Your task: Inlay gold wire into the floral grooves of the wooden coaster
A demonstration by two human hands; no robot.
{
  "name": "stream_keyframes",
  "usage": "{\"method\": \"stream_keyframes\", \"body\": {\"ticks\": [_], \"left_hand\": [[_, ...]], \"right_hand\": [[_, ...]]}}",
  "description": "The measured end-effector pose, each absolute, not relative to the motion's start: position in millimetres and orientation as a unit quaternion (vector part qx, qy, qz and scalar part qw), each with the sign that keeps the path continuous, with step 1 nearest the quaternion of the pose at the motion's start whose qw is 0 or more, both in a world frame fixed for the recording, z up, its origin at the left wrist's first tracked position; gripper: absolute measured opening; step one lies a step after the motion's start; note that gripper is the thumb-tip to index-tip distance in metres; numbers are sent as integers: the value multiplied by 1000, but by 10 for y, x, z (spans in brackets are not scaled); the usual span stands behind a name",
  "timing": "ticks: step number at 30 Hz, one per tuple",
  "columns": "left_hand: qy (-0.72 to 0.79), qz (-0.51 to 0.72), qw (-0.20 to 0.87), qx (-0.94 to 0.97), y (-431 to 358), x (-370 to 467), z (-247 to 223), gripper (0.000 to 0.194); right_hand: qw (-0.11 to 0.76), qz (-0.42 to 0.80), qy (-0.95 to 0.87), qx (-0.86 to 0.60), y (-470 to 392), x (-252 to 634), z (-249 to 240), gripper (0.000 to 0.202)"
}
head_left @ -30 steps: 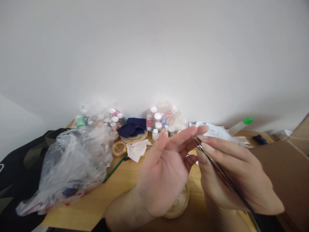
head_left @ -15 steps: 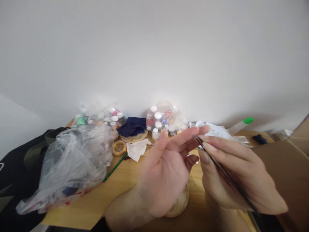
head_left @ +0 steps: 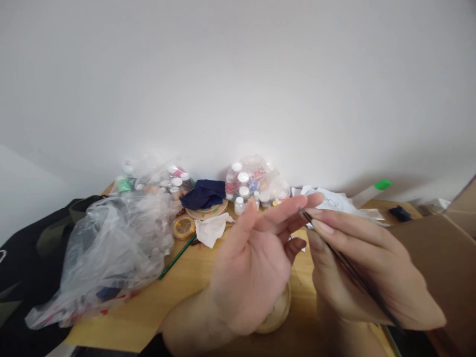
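Palm up, my left hand (head_left: 253, 267) is raised over the table with its thumb and fingers apart. My right hand (head_left: 375, 263) pinches dark, thin tweezers (head_left: 344, 261) between thumb and fingers. The tweezers' tips reach the fingertips of my left hand; whether something tiny sits between them is too small to tell. Below my left hand, partly hidden by it, a round pale disc-like piece (head_left: 278, 317) lies on the wooden table (head_left: 193, 282).
At left lies a clear plastic bag (head_left: 119, 243). Near it are a green pencil (head_left: 177, 257), a gold spool (head_left: 184, 227), a white tissue (head_left: 211, 229) and navy cloth (head_left: 204, 194). Bagged bottles (head_left: 253, 181) stand by the wall. A cardboard box (head_left: 431, 253) is at right.
Almost nothing differs. My right hand and the tweezers have shifted very slightly, with the tips still at my left fingertips; my left hand keeps its pose.
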State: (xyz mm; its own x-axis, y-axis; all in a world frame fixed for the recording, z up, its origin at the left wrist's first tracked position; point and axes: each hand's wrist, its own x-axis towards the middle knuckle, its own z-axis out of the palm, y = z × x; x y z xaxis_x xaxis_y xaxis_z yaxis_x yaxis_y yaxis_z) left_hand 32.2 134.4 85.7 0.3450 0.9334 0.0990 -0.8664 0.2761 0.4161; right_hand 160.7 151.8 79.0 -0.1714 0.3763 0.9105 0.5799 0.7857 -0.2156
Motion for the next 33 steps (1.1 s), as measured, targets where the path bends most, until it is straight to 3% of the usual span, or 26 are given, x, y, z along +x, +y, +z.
{"method": "stream_keyframes", "body": {"ticks": [10, 25, 33], "left_hand": [[95, 562, 796, 206, 1345, 317, 858, 53], [103, 555, 801, 198, 1333, 304, 832, 52], [105, 562, 792, 212, 1345, 318, 848, 54]], "right_hand": [[562, -69, -756, -329, 1496, 1629, 794, 24], [570, -63, -738, -356, 1501, 1640, 808, 19], [568, -40, -763, -308, 1531, 1686, 803, 26]]}}
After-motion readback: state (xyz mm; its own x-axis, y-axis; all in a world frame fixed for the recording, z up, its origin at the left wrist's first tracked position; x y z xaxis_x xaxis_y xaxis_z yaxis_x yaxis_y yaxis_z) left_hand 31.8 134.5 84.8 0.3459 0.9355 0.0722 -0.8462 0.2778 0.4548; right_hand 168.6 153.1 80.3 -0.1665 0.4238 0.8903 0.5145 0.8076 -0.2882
